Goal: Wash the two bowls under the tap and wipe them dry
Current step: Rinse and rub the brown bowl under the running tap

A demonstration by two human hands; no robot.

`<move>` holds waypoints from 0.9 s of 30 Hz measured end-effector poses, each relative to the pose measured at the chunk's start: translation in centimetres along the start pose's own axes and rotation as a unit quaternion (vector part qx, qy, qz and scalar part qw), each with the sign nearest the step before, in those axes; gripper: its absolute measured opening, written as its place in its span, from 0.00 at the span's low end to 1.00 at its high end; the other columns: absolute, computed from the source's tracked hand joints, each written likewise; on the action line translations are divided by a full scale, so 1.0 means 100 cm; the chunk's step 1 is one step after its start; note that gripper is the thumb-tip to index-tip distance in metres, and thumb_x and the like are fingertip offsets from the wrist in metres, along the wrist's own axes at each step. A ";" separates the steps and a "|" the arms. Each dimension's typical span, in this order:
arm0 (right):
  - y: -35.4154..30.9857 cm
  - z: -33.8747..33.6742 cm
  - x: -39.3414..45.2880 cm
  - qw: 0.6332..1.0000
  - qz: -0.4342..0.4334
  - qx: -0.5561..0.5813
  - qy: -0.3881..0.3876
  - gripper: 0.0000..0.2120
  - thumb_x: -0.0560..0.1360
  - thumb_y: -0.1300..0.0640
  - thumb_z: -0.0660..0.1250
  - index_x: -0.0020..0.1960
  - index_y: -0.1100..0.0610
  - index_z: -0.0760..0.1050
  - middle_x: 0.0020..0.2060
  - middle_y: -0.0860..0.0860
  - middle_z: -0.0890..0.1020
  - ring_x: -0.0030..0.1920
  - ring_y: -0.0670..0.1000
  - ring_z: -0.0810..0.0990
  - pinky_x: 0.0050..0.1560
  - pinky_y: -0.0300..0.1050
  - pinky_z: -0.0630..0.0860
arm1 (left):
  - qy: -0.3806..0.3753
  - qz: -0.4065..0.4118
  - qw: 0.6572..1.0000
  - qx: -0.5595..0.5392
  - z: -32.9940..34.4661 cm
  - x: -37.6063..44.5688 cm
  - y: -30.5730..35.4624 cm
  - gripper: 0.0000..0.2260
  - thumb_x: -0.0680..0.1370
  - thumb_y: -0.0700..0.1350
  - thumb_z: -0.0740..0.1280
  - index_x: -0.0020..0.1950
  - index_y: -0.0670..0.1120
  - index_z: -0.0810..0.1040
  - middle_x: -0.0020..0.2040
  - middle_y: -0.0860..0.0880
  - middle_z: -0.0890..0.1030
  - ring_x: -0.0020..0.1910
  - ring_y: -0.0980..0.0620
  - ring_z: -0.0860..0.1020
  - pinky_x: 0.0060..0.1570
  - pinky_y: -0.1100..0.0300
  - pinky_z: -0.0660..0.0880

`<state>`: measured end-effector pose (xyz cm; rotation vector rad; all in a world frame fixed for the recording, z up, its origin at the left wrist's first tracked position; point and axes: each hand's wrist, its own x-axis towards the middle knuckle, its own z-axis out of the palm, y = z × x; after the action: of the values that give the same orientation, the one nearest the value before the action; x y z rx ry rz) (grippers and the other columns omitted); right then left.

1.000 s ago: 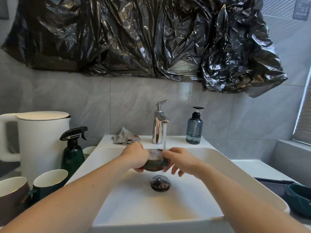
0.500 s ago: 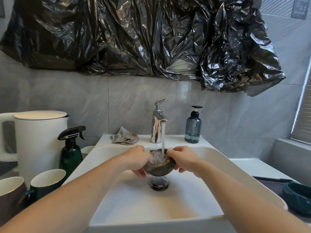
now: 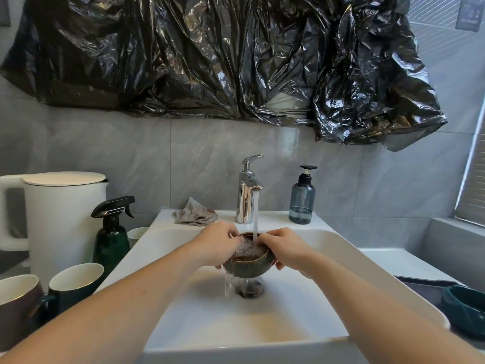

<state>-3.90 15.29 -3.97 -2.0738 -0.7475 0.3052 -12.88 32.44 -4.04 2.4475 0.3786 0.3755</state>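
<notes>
A small dark bowl with a gold rim is held over the white sink, right under the chrome tap. Water runs from the spout into the bowl, foams inside and spills over its left side toward the drain. My left hand grips the bowl's left side with fingers over the rim. My right hand grips the right side, fingertips at the rim. A second, teal bowl sits on the counter at the far right, partly cut off. A crumpled cloth lies on the sink ledge left of the tap.
A blue soap pump bottle stands right of the tap. Left of the sink are a dark green spray bottle, a white kettle and two mugs. Black plastic sheeting covers the wall above.
Both hands have lifted the bowl and moved it straight under the running water. The bowl has filled and now overflows on its left side.
</notes>
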 end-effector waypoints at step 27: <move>0.000 -0.001 0.000 0.999 -0.030 0.017 0.010 0.11 0.80 0.49 0.66 0.61 0.50 0.78 0.44 0.53 0.85 0.35 0.51 0.83 0.28 0.40 0.75 | 0.083 0.001 0.995 0.046 0.001 0.005 -0.006 0.02 0.85 0.47 0.63 0.56 0.50 0.71 0.49 0.47 0.82 0.44 0.47 0.81 0.42 0.51 0.74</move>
<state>-3.88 15.18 -3.94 -2.0167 -0.7851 0.2617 -12.49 33.02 -4.46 2.5147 0.4729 0.5770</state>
